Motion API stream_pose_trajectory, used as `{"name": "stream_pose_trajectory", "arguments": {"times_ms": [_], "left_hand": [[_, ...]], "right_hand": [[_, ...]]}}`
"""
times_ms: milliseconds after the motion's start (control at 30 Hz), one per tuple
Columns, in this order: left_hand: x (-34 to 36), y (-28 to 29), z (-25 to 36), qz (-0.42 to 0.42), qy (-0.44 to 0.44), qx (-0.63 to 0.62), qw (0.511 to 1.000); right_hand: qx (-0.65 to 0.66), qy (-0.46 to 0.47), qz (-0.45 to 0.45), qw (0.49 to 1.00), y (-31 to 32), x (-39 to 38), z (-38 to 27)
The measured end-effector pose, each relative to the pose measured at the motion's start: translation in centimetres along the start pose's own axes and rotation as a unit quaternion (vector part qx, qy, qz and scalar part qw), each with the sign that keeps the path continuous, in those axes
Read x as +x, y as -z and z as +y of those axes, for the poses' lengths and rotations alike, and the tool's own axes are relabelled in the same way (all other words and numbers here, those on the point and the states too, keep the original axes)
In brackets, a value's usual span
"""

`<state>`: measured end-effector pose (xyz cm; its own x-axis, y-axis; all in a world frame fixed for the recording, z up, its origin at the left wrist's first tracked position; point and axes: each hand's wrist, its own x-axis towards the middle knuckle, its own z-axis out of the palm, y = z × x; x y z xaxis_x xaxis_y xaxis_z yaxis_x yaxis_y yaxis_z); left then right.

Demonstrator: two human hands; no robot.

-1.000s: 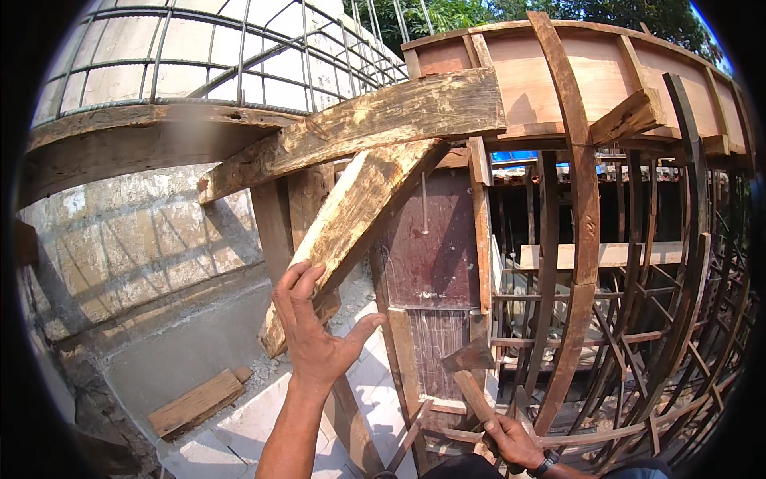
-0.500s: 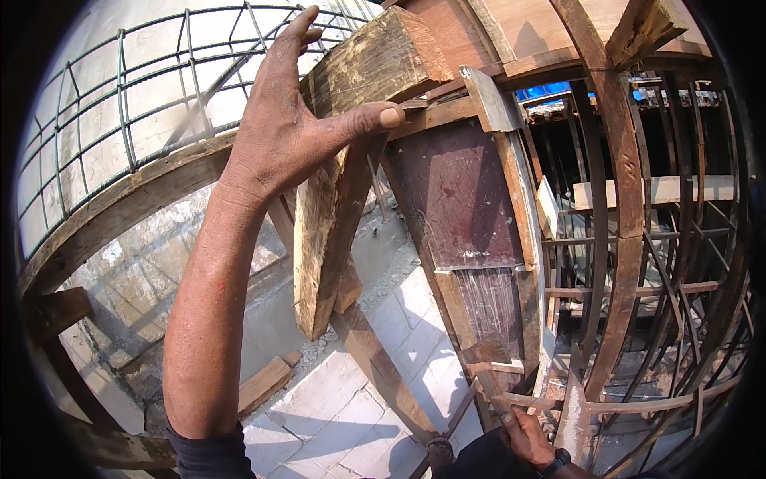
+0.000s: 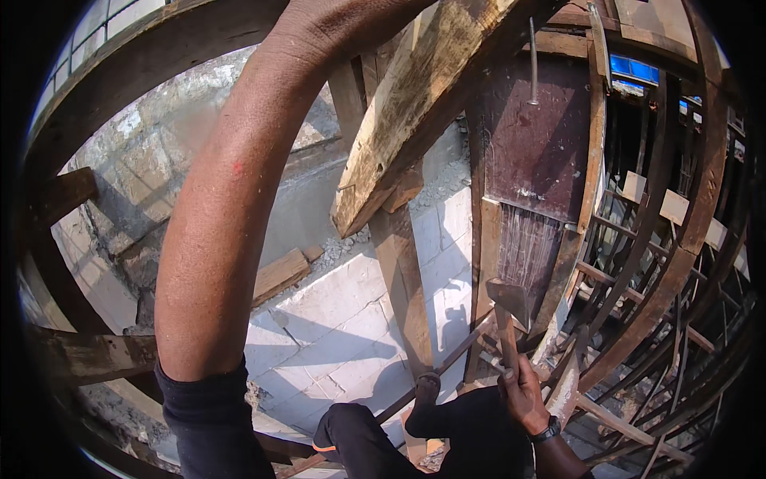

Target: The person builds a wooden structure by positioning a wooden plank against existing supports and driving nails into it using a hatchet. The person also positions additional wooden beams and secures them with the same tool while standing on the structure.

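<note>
My left arm stretches up the left of the view. My left hand [image 3: 341,20] runs off the top edge beside a rough, weathered timber [image 3: 403,104], its fingers out of sight. That timber hangs diagonally, its lower end near the middle, with a nail in it. At lower right, my right hand [image 3: 523,395] is closed around the wooden handle of a hatchet [image 3: 507,299], its metal head raised in front of a maroon formwork panel [image 3: 533,128].
Wooden posts and braces [image 3: 686,271] crowd the right side. A curved beam [image 3: 120,52] crosses the upper left above a rough concrete wall [image 3: 136,215]. Pale blocks [image 3: 323,335] lie below, with a loose wood offcut [image 3: 283,275]. My legs [image 3: 363,439] show at the bottom.
The view has tilted downward. My left hand has moved up from the timber's lower part to beyond the top edge. My right hand still grips the hatchet.
</note>
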<state>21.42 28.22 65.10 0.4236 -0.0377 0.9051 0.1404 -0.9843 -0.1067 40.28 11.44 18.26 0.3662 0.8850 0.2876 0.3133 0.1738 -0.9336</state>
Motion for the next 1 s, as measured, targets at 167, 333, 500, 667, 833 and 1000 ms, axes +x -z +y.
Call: {"name": "stream_pose_trajectory", "arguments": {"times_ms": [167,333,500,667,833,1000], "left_hand": [[-20.3,-3.7,-10.8,0.423,0.29,-0.084,0.854],[-34.5,-10.5,-18.8,0.447,0.583,-0.148,0.662],[-36.6,-16.7,-20.1,0.336,0.518,-0.467,0.633],[-36.3,-18.5,-17.8,0.391,0.443,-0.46,0.662],[-36.2,-18.8,-19.7,0.436,0.398,-0.484,0.646],[-36.3,-18.5,-19.8,0.386,0.351,-0.594,0.613]], "right_hand": [[-0.148,-0.002,-0.068,0.987,1.5,0.7,-1.8],[-0.071,0.063,-0.043,0.995,-0.3,0.9,-12.5],[-0.328,0.157,0.031,0.931,0.3,3.0,-16.2],[-0.566,0.18,0.074,0.801,-4.2,6.5,-22.4],[-0.595,0.261,0.103,0.753,-7.4,7.2,-24.7],[-0.676,0.208,0.119,0.697,-8.8,8.5,-25.2]]}}
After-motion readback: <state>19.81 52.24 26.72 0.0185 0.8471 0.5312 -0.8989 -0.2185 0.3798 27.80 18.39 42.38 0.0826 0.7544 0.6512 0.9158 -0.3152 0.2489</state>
